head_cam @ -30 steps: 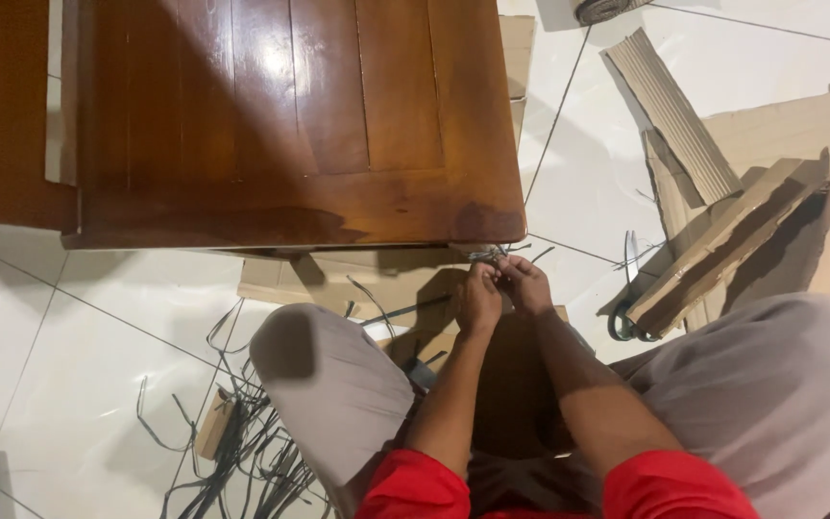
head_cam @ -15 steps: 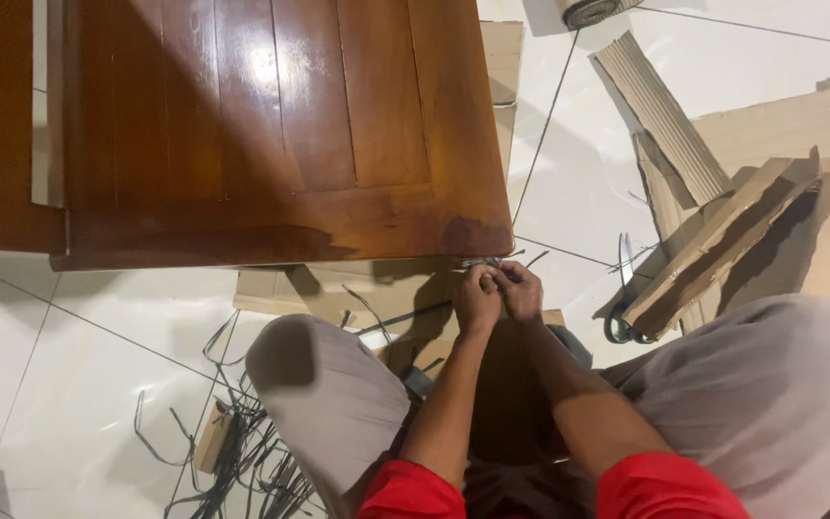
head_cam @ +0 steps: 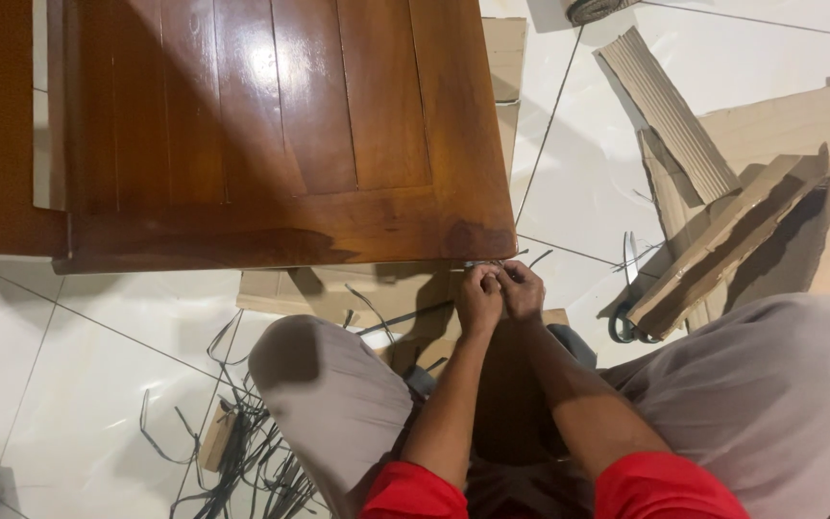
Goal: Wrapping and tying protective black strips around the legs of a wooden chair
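Far on my left I saw a tangle of dark strips (head_cam: 242, 452) spread over the white tiled floor (head_cam: 98, 327), with a small scrap of cardboard (head_cam: 215, 434) lying among them. Above it stood the brown wooden panel (head_cam: 271, 125), glossy and lit from overhead, its lower edge running across toward the middle. Under that edge lay a flat sheet of cardboard (head_cam: 338, 288), partly in shadow. My left knee (head_cam: 324, 384), in pale grey cloth, rose in front of it. Just right of the knee my left hand (head_cam: 479, 300) sat curled, its grip pressed together on a small grey strap (head_cam: 485, 263) that lay at the panel's lower right corner. My right hand (head_cam: 523, 291) touched the left, its grip also pinched on the same strap, fingers bunched close; the strap itself was too small and hidden for me to say how it ran. Both forearms came down to red sleeves (head_cam: 646, 492) at the bottom. Further right, a pair of scissors (head_cam: 626, 308) lay on the floor beside a long folded cardboard piece (head_cam: 732, 245). Beyond that, a ribbed corrugated strip (head_cam: 670, 111) lay well apart on larger flat cardboard sheets (head_cam: 799, 120), and my right leg (head_cam: 780, 404) filled the lower right corner.
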